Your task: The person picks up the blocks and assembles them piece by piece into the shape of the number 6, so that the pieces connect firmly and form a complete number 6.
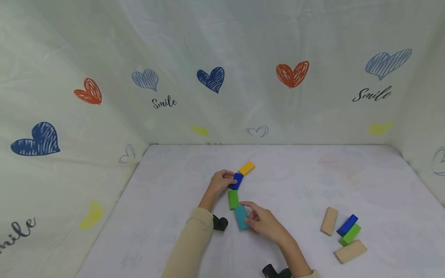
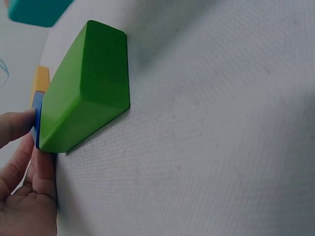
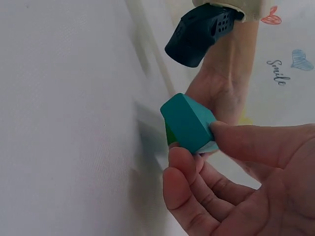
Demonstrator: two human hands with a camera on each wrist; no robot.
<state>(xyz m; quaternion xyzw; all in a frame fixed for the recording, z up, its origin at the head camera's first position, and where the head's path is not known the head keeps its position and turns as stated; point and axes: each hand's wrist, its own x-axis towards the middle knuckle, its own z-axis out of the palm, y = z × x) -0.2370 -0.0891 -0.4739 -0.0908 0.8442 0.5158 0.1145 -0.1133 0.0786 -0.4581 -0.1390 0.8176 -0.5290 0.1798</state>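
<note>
My left hand (image 1: 221, 181) pinches a blue block (image 1: 236, 181), thumb on one side and fingers along the other. One end of a yellow block (image 1: 246, 168) meets the blue one at the back. Toward me a green block (image 1: 233, 199) lies flat, close to the blue one; its near end fills much of the left wrist view. My right hand (image 1: 263, 222) pinches a teal block (image 3: 189, 123) between thumb and fingers. Its shadow falls on the table beside it in the right wrist view, and its far end overlaps the green block's near end in the head view.
To the right lie a plain wooden block (image 1: 328, 221), a blue block (image 1: 347, 225), a green block (image 1: 349, 234) and another wooden block (image 1: 350, 251). Black wrist cameras (image 1: 220, 223) sit at both wrists. A white printed curtain (image 1: 243, 112) stands behind the white table (image 1: 285, 170).
</note>
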